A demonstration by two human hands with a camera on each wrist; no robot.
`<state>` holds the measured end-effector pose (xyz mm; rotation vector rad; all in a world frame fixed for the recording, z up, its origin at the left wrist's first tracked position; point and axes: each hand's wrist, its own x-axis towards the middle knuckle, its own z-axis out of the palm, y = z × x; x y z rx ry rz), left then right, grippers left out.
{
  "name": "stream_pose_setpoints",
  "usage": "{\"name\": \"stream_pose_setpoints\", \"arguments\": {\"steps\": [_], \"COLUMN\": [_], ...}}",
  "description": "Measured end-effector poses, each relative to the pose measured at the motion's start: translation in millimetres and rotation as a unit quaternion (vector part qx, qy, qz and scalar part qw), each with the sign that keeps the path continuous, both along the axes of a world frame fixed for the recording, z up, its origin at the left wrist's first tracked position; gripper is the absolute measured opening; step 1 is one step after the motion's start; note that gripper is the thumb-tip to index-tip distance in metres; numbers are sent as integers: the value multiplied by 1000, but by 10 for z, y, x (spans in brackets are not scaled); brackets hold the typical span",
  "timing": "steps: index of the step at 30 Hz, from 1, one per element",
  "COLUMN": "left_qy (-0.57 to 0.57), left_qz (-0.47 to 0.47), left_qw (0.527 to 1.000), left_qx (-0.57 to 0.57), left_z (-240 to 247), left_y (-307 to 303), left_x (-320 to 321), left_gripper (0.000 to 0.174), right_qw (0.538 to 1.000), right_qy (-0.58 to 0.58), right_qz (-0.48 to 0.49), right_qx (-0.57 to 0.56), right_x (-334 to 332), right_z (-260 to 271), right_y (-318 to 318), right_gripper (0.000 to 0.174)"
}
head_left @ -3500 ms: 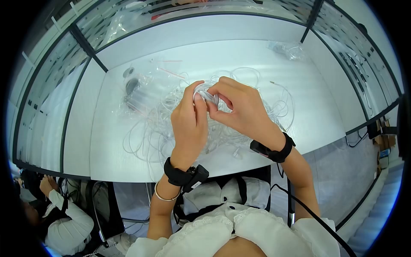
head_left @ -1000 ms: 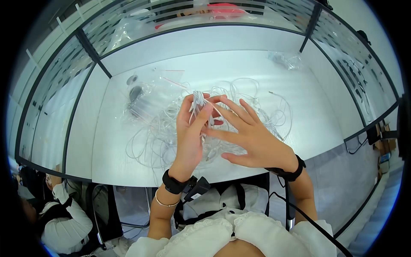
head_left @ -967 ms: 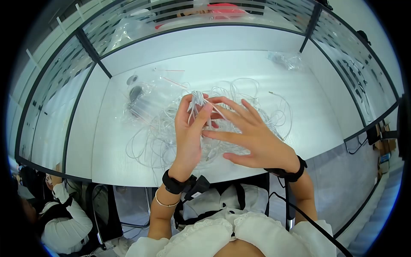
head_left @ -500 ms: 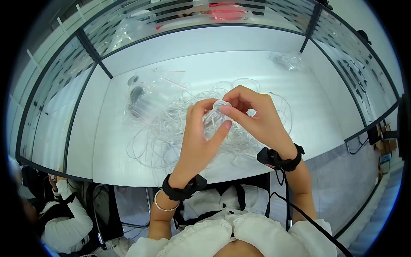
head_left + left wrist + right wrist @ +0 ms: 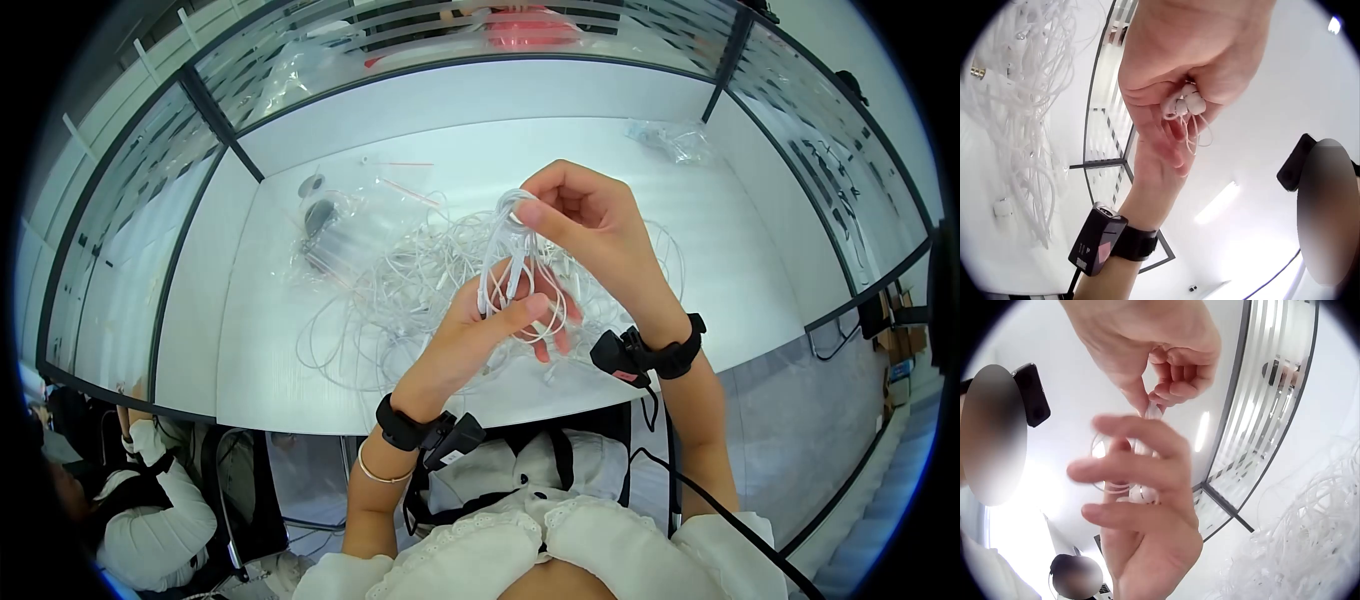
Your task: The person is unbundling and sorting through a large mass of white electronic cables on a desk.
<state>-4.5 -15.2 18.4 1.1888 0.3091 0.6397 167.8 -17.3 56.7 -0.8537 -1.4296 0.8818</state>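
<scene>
White wired earphones (image 5: 515, 225) are gathered into a coiled bundle, upright between my hands above the table. My right hand (image 5: 600, 225) pinches the top of the bundle between thumb and index finger, the other fingers curled. Below it, my left hand (image 5: 475, 325) is around the lower loops, thumb in front and fingers behind. In the left wrist view, white earbuds (image 5: 1194, 102) stick out beside my left hand's fingers. The right wrist view shows the left hand's fingers (image 5: 1122, 472) spread and bent across the loops. Thin loops of cable hang past the left thumb.
A large tangle of white cables (image 5: 430, 260) covers the middle of the white table (image 5: 270, 380). Clear plastic bags (image 5: 350, 215) lie at the left, with another bag (image 5: 675, 140) at the back right. Low partitions (image 5: 480, 90) enclose the table. Another person (image 5: 160, 490) sits at lower left.
My right hand goes from spread fingers a second ago to pinching the bundle's top, then lifts it. My left hand has moved lower and right, its fingers spreading around the lower loops.
</scene>
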Motion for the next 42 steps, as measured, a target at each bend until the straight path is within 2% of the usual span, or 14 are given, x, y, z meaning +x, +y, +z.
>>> {"name": "stream_pose_setpoints", "arguments": {"steps": [4,8,11,13,16,18,23,26,30,33,35,38,40,42], "left_qy": [-61,-72,-66,-79,-87,-81,8,60,133,124,202,160,181,190], "left_qz": [79,-39,28,57,108,111,83,45,101,39,106,57,50,131], "left_qw": [995,995,996,994,990,991,996,997,979,990,945,964,967,949], "left_qx": [1,-58,-44,-43,-24,-7,-15,-17,115,47,232,203,170,216], "left_z": [-58,-184,-172,-166,-146,-184,-282,-290,-225,-258,-167,-31,123,212], "left_y": [-35,106,19,3,-10,20,-13,-14,-43,19,-32,40,158,408], "left_x": [120,-15,36,45,41,21,-11,-20,35,-24,-76,-310,-634,-975], "left_gripper": [47,28,23,23,24,23,34,21,19,29,37,50,45,36], "right_qw": [998,990,993,999,983,961,958,969,953,969,975,982,984,976], "right_qy": [-43,-108,-100,-40,-70,-151,-77,-105,-127,-73,-93,-79,-56,-27], "right_qz": [20,-10,-3,27,128,164,218,206,174,166,143,133,154,191], "right_qx": [-44,85,60,-6,-108,-161,-169,-85,-214,-166,-140,-104,-68,-103], "right_x": [2,44,33,-33,-27,-29,-85,-92,-134,-167,-117,-42,32,117], "right_z": [115,65,27,-67,-177,-122,-204,-400,-234,-314,-393,-267,-157,-178], "right_y": [-57,49,52,23,-82,-155,-213,-213,-314,-301,-217,-79,41,176], "right_gripper": [17,20,25,32,46,41,34,30,25,24,25,31,31,32]}}
